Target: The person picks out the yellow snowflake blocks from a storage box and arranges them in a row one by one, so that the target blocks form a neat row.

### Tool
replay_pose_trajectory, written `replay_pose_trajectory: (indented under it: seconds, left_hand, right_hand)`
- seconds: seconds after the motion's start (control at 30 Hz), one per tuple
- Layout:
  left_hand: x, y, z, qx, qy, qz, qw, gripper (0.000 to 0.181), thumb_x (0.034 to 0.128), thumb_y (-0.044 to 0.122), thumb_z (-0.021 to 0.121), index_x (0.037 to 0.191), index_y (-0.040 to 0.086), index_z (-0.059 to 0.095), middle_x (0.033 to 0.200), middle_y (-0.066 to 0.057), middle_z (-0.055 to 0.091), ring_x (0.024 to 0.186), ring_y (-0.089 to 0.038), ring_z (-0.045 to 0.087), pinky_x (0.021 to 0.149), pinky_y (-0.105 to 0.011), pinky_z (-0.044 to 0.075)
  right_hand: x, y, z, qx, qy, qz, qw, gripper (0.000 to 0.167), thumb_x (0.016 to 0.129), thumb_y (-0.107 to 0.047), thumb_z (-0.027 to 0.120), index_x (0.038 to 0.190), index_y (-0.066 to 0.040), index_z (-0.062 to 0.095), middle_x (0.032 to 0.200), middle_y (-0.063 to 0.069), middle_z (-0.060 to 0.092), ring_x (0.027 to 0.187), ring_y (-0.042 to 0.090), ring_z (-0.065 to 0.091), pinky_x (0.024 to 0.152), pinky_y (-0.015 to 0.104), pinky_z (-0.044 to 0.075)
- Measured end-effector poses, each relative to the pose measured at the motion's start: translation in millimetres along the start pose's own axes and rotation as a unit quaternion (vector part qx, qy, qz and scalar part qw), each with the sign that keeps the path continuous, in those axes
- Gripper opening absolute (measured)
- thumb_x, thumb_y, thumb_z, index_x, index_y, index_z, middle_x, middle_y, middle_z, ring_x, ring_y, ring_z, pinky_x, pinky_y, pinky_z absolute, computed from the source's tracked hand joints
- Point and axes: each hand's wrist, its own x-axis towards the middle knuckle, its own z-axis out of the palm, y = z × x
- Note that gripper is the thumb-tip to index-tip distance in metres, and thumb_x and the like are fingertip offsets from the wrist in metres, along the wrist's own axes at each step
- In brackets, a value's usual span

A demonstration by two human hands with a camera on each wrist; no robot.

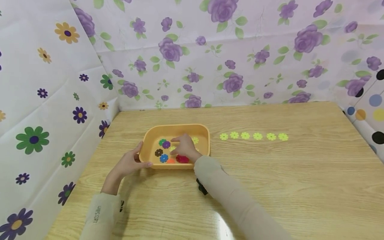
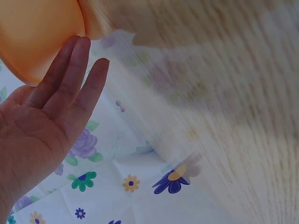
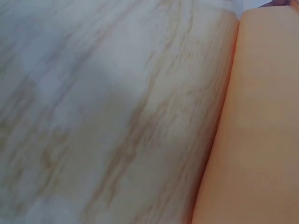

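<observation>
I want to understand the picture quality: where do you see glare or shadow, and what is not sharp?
Head view: bright glare on the table at the bottom edge, between the sleeves; left wrist view: left hand dimly lit, a broad shadow across the table; right wrist view: table grain soft, tray showing almost no detail.

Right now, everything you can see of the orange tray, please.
The orange tray is shallow, open-topped, round-cornered and plastic-looking. It sits upright on the wooden table, left of a row of yellow flower pieces. The left hand holds its near left corner; the right hand reaches inside, over loose multicoloured pieces; the right sleeve hides its near right corner.
</observation>
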Motion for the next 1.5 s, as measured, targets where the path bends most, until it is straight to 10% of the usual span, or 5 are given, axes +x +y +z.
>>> replay_pose_trajectory:
  seconds: [0.57,0.87,1.17,1.5]
  left_hand:
    - [-2.9,3.4,-1.7,-0.004,0.004,0.010,0.9999,0.100,0.0756,0.026,0.075,0.143,-0.004,0.008,0.115,-0.034,0.053,0.089,-0.025,0.062,0.079,-0.038,0.049]
    - [-12.9,30.2,-4.6,-0.025,-0.004,0.012,0.9996,0.092,0.0777,0.012,0.073,0.139,-0.013,0.009,0.112,-0.038,0.052,0.088,-0.030,0.062,0.077,-0.038,0.050]
    - [-5.1,0.3,0.8,-0.018,0.001,0.011,0.9998,0.100,0.0761,0.026,0.075,0.143,-0.005,0.007,0.120,-0.034,0.049,0.091,-0.026,0.062,0.078,-0.035,0.049]
    - [-1.4,2.5,0.6,-0.002,-0.002,0.001,1.0000,0.100,0.0761,0.029,0.074,0.143,-0.004,0.009,0.119,-0.034,0.050,0.091,-0.027,0.061,0.082,-0.040,0.048]
  right_hand:
    - [9.1,1,3,-0.120,-0.022,0.040,0.9917,0.038,0.074,-0.019,0.075,0.112,-0.023,0.067,0.120,0.001,0.060,0.113,0.026,0.045,0.072,0.026,0.047]
    - [8.8,-1,3,-0.130,-0.010,0.037,0.9908,0.032,0.072,-0.018,0.077,0.103,-0.015,0.070,0.108,0.000,0.062,0.100,0.018,0.052,0.067,0.027,0.048]
    - [9.0,1,6,-0.093,-0.003,0.016,0.9956,0.021,0.077,-0.010,0.071,0.098,-0.011,0.066,0.086,0.000,0.061,0.073,0.014,0.052,0.061,0.025,0.045]
    - [8.8,8,6,0.016,0.013,-0.022,0.9995,0.013,0.079,-0.006,0.066,0.091,-0.006,0.070,0.087,0.004,0.065,0.068,0.013,0.055,0.058,0.022,0.045]
